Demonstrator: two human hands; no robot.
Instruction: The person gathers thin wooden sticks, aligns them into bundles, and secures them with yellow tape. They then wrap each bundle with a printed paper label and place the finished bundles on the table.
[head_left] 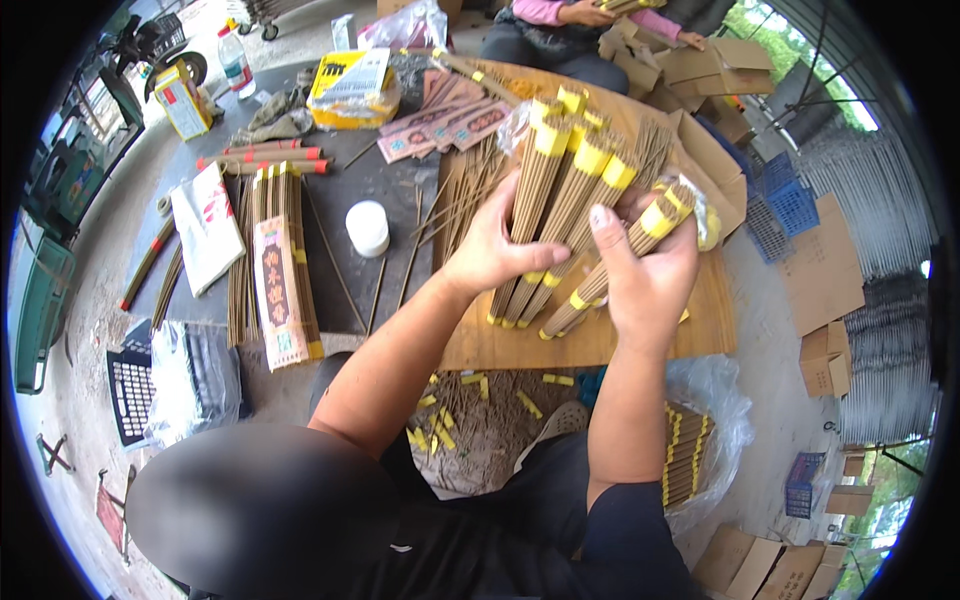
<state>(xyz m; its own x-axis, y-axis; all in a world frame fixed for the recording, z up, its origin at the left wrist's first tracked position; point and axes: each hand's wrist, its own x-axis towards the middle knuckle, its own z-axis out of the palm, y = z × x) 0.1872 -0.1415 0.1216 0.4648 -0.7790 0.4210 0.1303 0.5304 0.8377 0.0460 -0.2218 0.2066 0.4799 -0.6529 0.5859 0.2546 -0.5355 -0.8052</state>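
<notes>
Several bundles of thin brown incense sticks (533,195), banded with yellow paper at both ends, stand slanted together over the wooden tabletop (620,345). My left hand (505,245) is wrapped around the left side of this group, its thumb across the front. On the other side, my right hand (650,275) closes on another yellow-banded incense bundle (660,215), thumb in front, and presses near the group. Some of the right fingers are hidden behind the sticks. Loose incense sticks (465,205) lie beyond my left hand.
On the dark left tabletop (340,200) are a white jar (367,230), a labelled incense pack (280,275), a white bag (207,228) and a yellow package (350,88). A plastic bag of bundles (690,455) stands below right. Across the table sits another person (560,40).
</notes>
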